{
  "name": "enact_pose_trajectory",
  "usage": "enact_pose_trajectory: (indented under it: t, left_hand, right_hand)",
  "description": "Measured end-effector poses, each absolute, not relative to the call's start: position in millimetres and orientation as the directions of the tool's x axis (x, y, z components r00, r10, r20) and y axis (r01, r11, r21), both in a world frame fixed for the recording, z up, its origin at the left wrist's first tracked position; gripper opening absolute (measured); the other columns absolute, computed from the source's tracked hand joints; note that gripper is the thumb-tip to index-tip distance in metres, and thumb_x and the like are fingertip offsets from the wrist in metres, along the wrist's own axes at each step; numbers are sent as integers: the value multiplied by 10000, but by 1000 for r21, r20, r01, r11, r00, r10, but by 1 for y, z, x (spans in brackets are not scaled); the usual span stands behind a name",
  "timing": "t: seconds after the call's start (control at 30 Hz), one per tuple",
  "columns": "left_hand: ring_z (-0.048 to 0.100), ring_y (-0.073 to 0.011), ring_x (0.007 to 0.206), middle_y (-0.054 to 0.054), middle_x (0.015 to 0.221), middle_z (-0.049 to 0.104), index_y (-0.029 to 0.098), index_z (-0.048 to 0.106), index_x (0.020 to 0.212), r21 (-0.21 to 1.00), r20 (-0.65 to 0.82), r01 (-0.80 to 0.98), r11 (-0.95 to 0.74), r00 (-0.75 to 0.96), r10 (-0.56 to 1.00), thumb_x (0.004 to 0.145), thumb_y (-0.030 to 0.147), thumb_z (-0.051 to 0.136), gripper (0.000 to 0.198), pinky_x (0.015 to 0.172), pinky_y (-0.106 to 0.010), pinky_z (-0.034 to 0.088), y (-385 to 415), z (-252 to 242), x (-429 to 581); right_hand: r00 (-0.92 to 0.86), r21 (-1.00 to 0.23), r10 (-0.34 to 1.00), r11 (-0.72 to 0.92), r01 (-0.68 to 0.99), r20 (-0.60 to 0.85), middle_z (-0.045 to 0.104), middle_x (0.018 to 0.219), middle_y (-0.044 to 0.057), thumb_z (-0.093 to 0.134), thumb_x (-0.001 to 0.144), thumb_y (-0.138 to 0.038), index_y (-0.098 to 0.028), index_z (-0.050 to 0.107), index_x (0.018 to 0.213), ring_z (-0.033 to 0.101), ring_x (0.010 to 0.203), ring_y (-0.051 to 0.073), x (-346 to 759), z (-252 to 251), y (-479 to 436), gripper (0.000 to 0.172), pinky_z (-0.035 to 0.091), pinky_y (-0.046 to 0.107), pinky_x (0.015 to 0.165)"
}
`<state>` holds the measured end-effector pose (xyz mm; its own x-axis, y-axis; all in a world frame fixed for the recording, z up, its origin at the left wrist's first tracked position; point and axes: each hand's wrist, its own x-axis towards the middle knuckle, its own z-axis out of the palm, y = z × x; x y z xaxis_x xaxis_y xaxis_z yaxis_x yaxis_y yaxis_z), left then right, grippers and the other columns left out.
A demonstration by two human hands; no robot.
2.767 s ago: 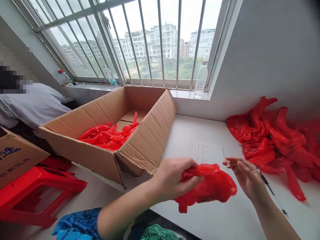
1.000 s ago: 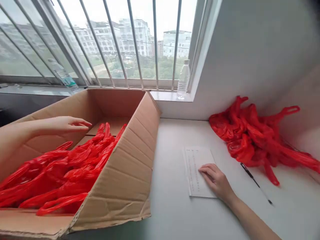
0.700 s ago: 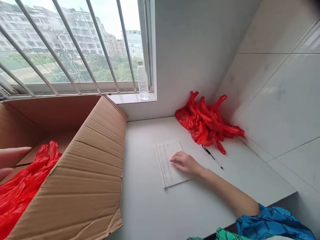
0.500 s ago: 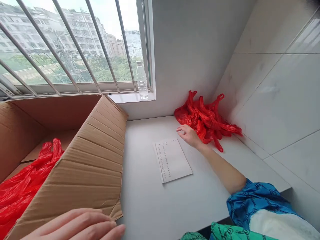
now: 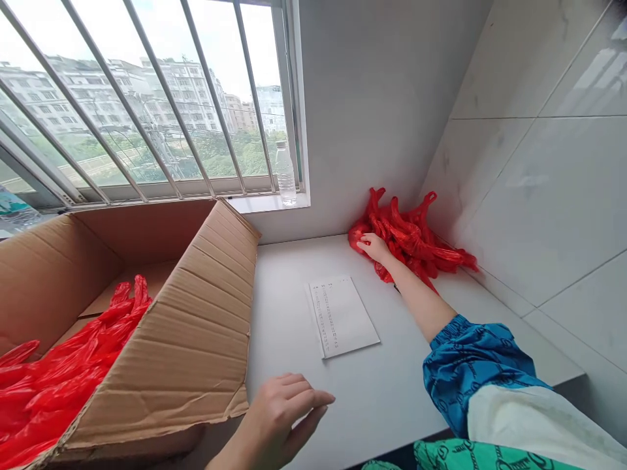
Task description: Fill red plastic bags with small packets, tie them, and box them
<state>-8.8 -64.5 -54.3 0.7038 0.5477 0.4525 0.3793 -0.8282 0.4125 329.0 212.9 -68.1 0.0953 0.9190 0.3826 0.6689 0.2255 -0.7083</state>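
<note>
A heap of red plastic bags (image 5: 416, 238) lies in the far right corner of the white counter (image 5: 343, 391). My right hand (image 5: 375, 247) is stretched out to its left edge, fingers curled onto a red bag. My left hand (image 5: 289, 408) rests near the counter's front edge beside the cardboard box (image 5: 191, 346), fingers extended and holding nothing. Inside the box lie more red bags (image 5: 63, 372).
A printed sheet of paper (image 5: 341, 314) lies flat mid-counter between my hands. A clear water bottle (image 5: 285, 174) stands on the windowsill below the barred window. Tiled wall closes off the right side.
My right hand has moved from the paper out to the red bag heap and closed on it. My left hand left the box and came down by its front corner.
</note>
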Motion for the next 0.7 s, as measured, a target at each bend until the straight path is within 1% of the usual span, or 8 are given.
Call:
enact_pose_trajectory:
  t: [0.1, 0.2, 0.3, 0.37, 0.43, 0.5, 0.6, 0.7]
  left_hand:
    - [636, -142, 623, -13, 724, 701, 247, 669, 1029, 452, 452, 402, -796, 666, 593, 932, 137, 513, 214, 586, -245, 460, -58, -53, -9]
    - [658, -134, 660, -15, 745, 716, 236, 692, 1027, 536, 466, 419, -733, 577, 671, 951, 173, 523, 195, 626, -231, 483, -47, -52, -3]
    - [682, -130, 728, -11, 789, 733, 227, 697, 1036, 640, 458, 427, -638, 455, 764, 970, 212, 519, 190, 698, -231, 504, -36, -52, 5]
    - [696, -141, 799, -17, 862, 746, 225, 690, 1055, 700, 425, 452, -552, 357, 832, 981, 247, 512, 194, 738, -241, 517, -28, -55, 8]
    - [695, -157, 864, -29, 952, 745, 229, 681, 1080, 733, 406, 482, -481, 258, 877, 986, 292, 507, 208, 770, -257, 530, -20, -60, 9]
    - [681, -173, 917, -37, 1046, 726, 246, 668, 1115, 722, 400, 541, -432, 184, 898, 990, 332, 496, 230, 785, -279, 540, -12, -65, 9]
    - [644, -232, 1042, -63, 1196, 668, 269, 624, 1212, 601, 360, 722, -344, 141, 922, 985, 355, 484, 281, 792, -337, 552, -1, -73, 11]
    - [541, -328, 1245, -148, 1381, 552, 212, 548, 1341, 402, 308, 876, -268, 146, 940, 948, 297, 527, 403, 894, -450, 536, 11, -82, 26]
  right_hand:
    - [50, -725, 879, 358, 588, 474, 599, 1330, 120, 564, 911, -383, -150, 696, 1041, 553, 1239, 238, 321, -43, 194, 297, 396, 405, 1095]
    - [-18, -737, 849, 469, 486, 528, 622, 1312, 66, 481, 968, -431, -195, 701, 1085, 570, 1225, 205, 312, -19, 167, 343, 441, 362, 1060]
    - [-125, -809, 850, 527, 262, 512, 654, 1262, 70, 478, 972, -478, -195, 733, 1030, 616, 1163, 234, 305, -14, 138, 385, 506, 374, 975]
    - [-211, -862, 871, 480, 165, 444, 674, 1215, 80, 498, 959, -497, -188, 752, 972, 638, 1120, 248, 303, -24, 122, 401, 535, 378, 919]
    - [-286, -874, 895, 416, 253, 343, 701, 1145, 74, 535, 938, -508, -201, 765, 909, 651, 1077, 245, 305, -42, 108, 384, 546, 370, 874]
    - [-298, -803, 911, 398, 443, 287, 718, 1098, 59, 579, 917, -493, -228, 769, 870, 659, 1034, 238, 307, -62, 98, 330, 545, 363, 835]
    - [-160, -603, 882, 426, 675, 443, 716, 1092, 56, 567, 935, -431, -242, 756, 892, 648, 995, 239, 303, -86, 83, 271, 536, 366, 785]
    - [-91, -444, 758, 470, 762, 646, 716, 1061, 61, 528, 963, -356, -234, 733, 912, 626, 976, 241, 285, -98, 71, 245, 528, 384, 828]
